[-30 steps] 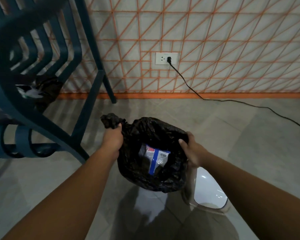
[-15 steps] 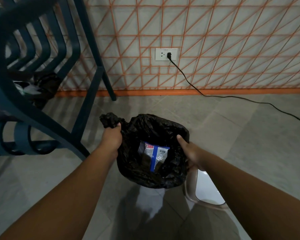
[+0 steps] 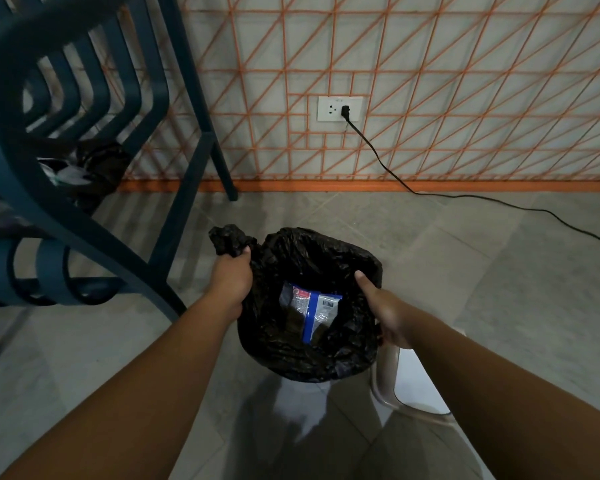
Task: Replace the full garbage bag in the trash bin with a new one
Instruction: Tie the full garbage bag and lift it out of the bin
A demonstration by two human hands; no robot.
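The left hand (image 3: 231, 275) is clenched around a gathered tuft of the black garbage bag (image 3: 274, 344), with the crumpled end sticking out above the fist just left of the frame's middle. The right hand (image 3: 385, 315) pinches the opposite edge of the bag's mouth. Its thumb lies along the rim and its fingers are hidden under the plastic.

Over the last second very little has shifted. Both grips are as they were and the mouth is still stretched open between them. The bag hangs at much the same spot, low in the centre of the frame over the floor (image 3: 499, 306). The view has moved slightly, and the right forearm now covers more of the trash bin (image 3: 416, 386). The bin shows as a pale rim and white inside at the lower right, just beside the bag.

I judge the full bag to be out of the bin and the lift finished, but the mouth is not yet closed or knotted. No fresh liner is in sight.

Inside the bag lies a snack packet (image 3: 310, 306) with a blue band, a red patch at its upper left corner and a barcode on a white panel. Its lettering is too small to read.

Further out, a dark blue chair (image 3: 84, 98) fills the upper left, with another dark bag (image 3: 101, 161) on the floor behind it. High in the middle, a white wall socket (image 3: 331, 108) has a black cable (image 3: 395, 174) plugged in, which trails off to the right. Faint marks on the socket plate cannot be read.
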